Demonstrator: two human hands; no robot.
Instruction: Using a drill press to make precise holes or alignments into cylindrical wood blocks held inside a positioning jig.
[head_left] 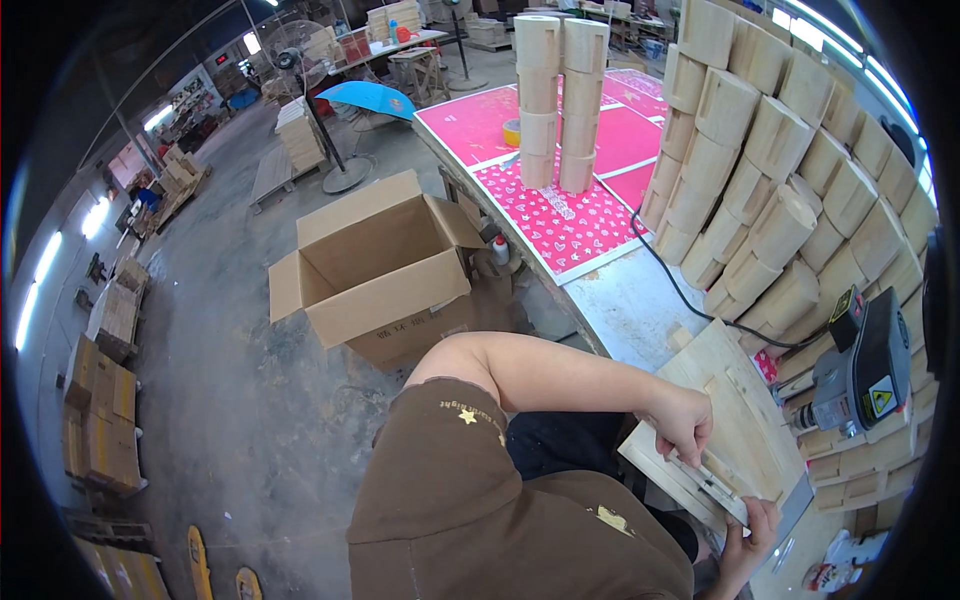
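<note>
At the bench on my right, a pale wooden panel piece (740, 400) lies in front of me, with a narrow slotted strip (715, 487) along its near side. My left hand (685, 425) reaches across to it, fingers pinched together and pointing down at the strip's end. Whatever sits between those fingertips is too small to make out. At the strip's other end, my right hand (752, 535) is closed round the edge of the wood, thumb on top. A dark power tool (865, 375) with a yellow warning label stands just beyond the panel.
Wooden cylinders (750, 140) are stacked high along the bench's right, with two taller columns (538, 100) on the pink printed sheet (560, 215). A black cable (680, 290) crosses the bench. On the floor to my left are an open cardboard box (385, 260) and a stand fan (345, 175).
</note>
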